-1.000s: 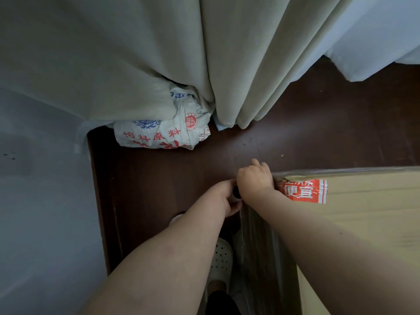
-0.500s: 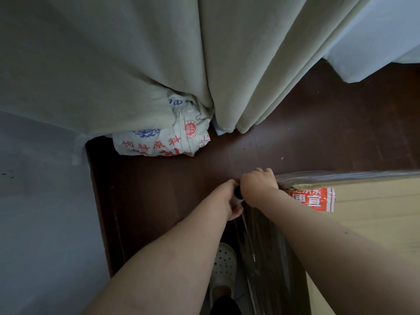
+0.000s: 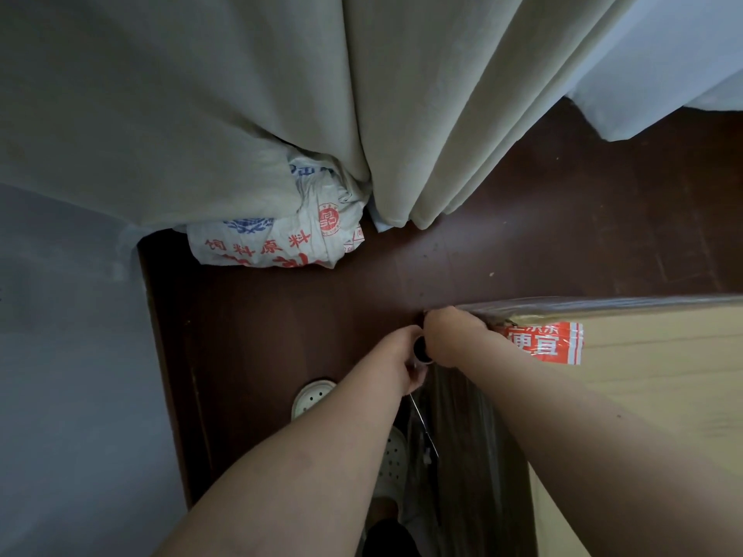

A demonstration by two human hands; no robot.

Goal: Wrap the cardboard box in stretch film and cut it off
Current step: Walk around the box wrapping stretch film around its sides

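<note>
Gripping the film roll [image 3: 421, 350] at the box's [image 3: 651, 396] near corner, both the left hand [image 3: 396, 361] and right hand [image 3: 450, 339] close around it; film [image 3: 462, 436] covers the box's side on the floor [image 3: 281, 323].

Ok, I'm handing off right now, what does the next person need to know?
Left hand and right hand both grip the film roll at the near left corner of the cardboard box.
Film already covers the box's left side and runs along its far top edge.
The box stands on the dark floor, with a printed sack by the curtain.
Left to do: continue wrapping, then cut the film. No cutter in view.
</note>
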